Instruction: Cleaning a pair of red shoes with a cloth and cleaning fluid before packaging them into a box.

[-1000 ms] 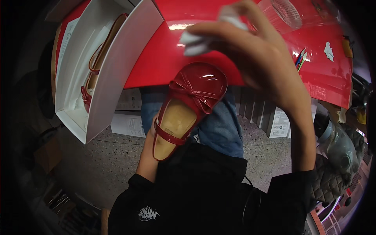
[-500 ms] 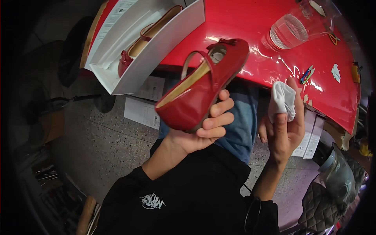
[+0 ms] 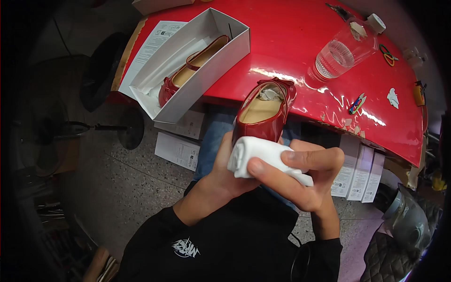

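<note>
Glossy dark-red shoe with a bow at its toe (image 3: 256,115), held toe outward, to the right of the open white cardboard box (image 3: 211,75) and nearer the person. The left hand (image 3: 225,169) grips the shoe at the heel end, its fingers largely hidden. The right hand (image 3: 310,178) pinches a folded white cloth (image 3: 263,152); from where I stand it overlaps the heel, though the exact contact is hidden. Inside the box lies a second dark-red shoe (image 3: 188,73), strapped and bowed. The box rests on a glossy red tabletop (image 3: 282,42). Left of the box, a flat white printed panel (image 3: 150,54) carries dark lines too small for me to read. Nearer the person than the box, below table height, white cartons (image 3: 176,150) bear similarly illegible labels. Well right of the box: a clear ribbed vessel (image 3: 336,58) and blue-and-green snippers (image 3: 357,103). A white stylised emblem (image 3: 185,247) marks the black sweatshirt (image 3: 225,235).
</note>
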`<state>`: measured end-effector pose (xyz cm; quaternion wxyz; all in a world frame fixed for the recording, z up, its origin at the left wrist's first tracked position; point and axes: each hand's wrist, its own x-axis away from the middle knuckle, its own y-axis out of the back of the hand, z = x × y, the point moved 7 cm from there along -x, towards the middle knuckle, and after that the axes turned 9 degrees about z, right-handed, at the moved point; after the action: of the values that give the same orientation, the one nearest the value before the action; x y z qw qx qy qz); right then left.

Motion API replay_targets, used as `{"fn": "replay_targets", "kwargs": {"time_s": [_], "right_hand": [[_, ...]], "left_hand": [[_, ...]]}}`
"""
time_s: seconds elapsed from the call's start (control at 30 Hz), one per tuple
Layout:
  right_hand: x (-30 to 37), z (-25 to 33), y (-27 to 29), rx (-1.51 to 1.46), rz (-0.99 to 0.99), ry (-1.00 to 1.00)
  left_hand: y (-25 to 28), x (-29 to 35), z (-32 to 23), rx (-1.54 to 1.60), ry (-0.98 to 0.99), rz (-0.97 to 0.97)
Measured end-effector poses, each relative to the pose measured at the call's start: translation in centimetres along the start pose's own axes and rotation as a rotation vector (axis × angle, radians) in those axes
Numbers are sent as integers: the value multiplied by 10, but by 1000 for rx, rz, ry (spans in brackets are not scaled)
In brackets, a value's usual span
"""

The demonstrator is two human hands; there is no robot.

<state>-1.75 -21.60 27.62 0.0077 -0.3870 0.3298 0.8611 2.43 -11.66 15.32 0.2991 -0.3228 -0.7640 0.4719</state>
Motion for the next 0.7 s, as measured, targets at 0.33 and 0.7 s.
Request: {"fn": "replay_targets", "kwargs": {"time_s": [0.33, 0.7], "right_hand": [[-3, 2, 12, 178, 0, 9], [-13, -4, 16, 381, -34, 199]], "left_hand": [[1, 3, 8, 273, 31, -68], [-14, -4, 8, 384, 11, 176]]}}
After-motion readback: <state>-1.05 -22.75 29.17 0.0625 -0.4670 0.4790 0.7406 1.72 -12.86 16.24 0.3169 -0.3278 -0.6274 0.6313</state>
